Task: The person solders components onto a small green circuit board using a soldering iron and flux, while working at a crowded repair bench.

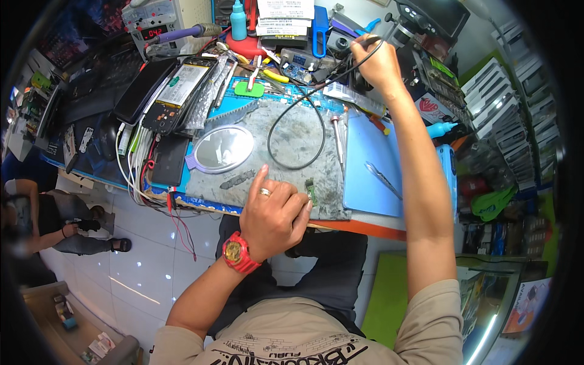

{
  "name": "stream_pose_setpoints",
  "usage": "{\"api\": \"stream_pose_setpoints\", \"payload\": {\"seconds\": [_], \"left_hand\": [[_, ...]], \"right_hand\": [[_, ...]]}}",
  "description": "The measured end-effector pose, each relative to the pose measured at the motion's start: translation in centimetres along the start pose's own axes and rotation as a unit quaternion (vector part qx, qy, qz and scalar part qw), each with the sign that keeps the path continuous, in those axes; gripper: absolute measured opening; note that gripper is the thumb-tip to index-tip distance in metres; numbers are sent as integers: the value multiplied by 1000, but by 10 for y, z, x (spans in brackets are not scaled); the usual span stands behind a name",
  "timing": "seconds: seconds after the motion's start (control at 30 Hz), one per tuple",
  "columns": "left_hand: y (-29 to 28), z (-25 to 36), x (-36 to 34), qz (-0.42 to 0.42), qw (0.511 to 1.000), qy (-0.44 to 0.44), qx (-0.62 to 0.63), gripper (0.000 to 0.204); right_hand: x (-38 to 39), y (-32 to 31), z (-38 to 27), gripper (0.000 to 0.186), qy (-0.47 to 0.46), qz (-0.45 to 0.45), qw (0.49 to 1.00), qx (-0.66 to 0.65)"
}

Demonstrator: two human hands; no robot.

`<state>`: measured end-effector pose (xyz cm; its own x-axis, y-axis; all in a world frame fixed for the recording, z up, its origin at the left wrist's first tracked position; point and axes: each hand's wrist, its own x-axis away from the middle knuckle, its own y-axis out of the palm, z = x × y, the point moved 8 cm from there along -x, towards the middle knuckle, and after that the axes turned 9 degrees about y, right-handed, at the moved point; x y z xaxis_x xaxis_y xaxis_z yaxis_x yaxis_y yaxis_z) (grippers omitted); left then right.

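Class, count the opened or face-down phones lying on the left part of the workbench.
3 that I can make out: a black phone leaning at far left, an opened phone with its battery showing beside it, and a dark phone lying below them. Clutter may hide others.

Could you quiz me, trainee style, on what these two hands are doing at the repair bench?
1. True or false: the left hand wears a red watch and a ring.
2. What does the left hand pin to the grey mat? A) a small green circuit board B) a round mirror C) tweezers
3. Fill in: the right hand grips a tool whose black ____ loops across the mat.

Key
1. True.
2. A: the board lies at the fingers; the mirror sits apart on the left, and the tweezers lie on the blue pad.
3. Cable.
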<state>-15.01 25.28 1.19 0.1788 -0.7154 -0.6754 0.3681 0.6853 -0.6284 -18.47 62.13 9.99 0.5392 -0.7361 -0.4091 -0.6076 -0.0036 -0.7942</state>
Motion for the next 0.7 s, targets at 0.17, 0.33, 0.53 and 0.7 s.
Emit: {"api": "stream_pose_setpoints", "payload": {"seconds": [0.17, 0.33, 0.53, 0.7], "left_hand": [[-1, 0, -1, 4, 1000, 1, -3, 8], [-22, -5, -2, 86, 993, -8, 83, 10], [-72, -61, -131, 140, 981, -87, 99, 15], [39, -125, -221, -203, 973, -74, -77, 33]], "right_hand": [[6, -10, 6, 32, 3, 26, 998, -50], [25, -40, 2, 29, -56, 90, 983, -151], [42, -60, 7, 21, -5, 103, 957, -270], [45, -69, 19, 23, 2, 95, 959, -267]]}}
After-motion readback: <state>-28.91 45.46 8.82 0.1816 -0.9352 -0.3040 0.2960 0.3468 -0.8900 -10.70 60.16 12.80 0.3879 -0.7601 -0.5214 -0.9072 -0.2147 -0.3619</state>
